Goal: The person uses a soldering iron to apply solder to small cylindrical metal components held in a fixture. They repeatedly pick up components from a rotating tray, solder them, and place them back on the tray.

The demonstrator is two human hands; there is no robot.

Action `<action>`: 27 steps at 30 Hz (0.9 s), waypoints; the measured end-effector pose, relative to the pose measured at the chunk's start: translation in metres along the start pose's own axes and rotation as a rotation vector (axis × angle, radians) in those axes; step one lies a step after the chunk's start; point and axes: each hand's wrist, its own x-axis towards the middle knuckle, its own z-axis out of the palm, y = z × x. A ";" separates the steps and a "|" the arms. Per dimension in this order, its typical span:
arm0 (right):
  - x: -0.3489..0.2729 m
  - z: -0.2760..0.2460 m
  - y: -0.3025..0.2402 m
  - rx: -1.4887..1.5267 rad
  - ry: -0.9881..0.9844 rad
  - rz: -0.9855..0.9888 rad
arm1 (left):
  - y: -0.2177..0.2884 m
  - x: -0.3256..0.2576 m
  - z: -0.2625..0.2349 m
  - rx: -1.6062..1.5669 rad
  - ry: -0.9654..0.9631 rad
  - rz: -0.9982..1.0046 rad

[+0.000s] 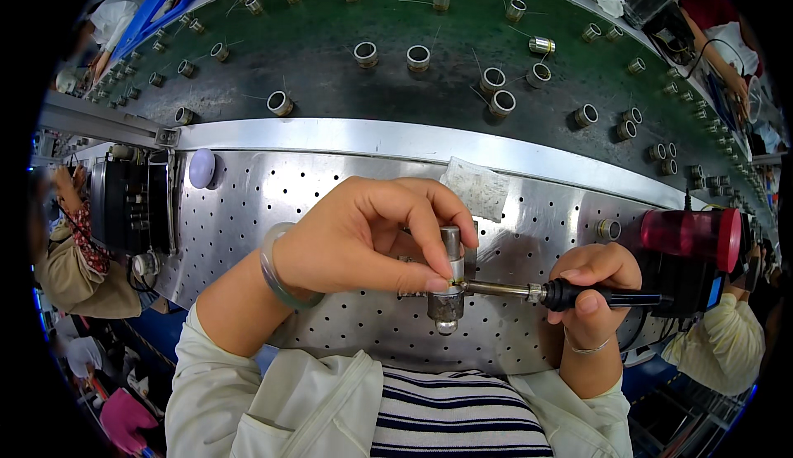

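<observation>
My right hand (596, 289) is wrapped round the black handle of a soldering iron (504, 290). The iron lies nearly level, and its metal tip reaches left to a small metal fixture (446, 303) with a rounded, shiny lower end. Over the fixture, my left hand (376, 239) is closed in a pinch, thumb and index fingertip meeting at its upper rim. Whatever sits between those fingertips is too small and covered to name. A grey metal post (451, 243) stands upright just behind the fingertips, partly hidden by the fingers.
Beyond the perforated metal bench (248, 210) runs a green conveyor belt (330, 86) carrying many metal rings (418, 58), some with thin wires. A grey pad (477, 187), a loose ring (609, 229), a red container (690, 239) and a lilac oval object (201, 168) lie around. People work at both sides.
</observation>
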 end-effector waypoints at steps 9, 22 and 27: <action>0.003 0.000 0.003 -0.013 -0.064 -0.065 | -0.001 0.000 -0.004 0.020 -0.039 0.028; 0.003 -0.002 0.005 -0.014 -0.091 -0.063 | -0.002 -0.002 -0.007 0.020 -0.042 0.003; 0.003 -0.001 0.005 -0.036 -0.104 -0.076 | -0.003 -0.002 -0.010 -0.094 -0.091 -0.031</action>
